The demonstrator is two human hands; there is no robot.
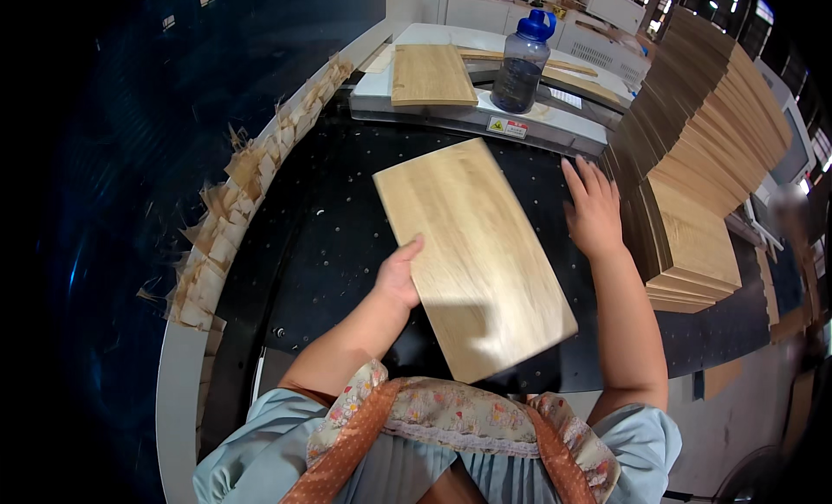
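A light wood-grain panel (477,253) is tilted above the black table in front of me. My left hand (400,274) grips its left long edge, thumb on the upper face and the other fingers hidden beneath. My right hand (594,205) is apart from that panel, its fingers stretched out beside the left side of a tall stack of similar panels (693,235). Whether the fingertips touch the stack I cannot tell. Nothing shows in the right hand.
Another wood panel (429,75) lies on the white machine ledge (416,112) at the far side, near a blue-capped water bottle (522,66). The black table (321,270) is dotted with small holes. Torn brown paper or tape (234,218) lines the left edge.
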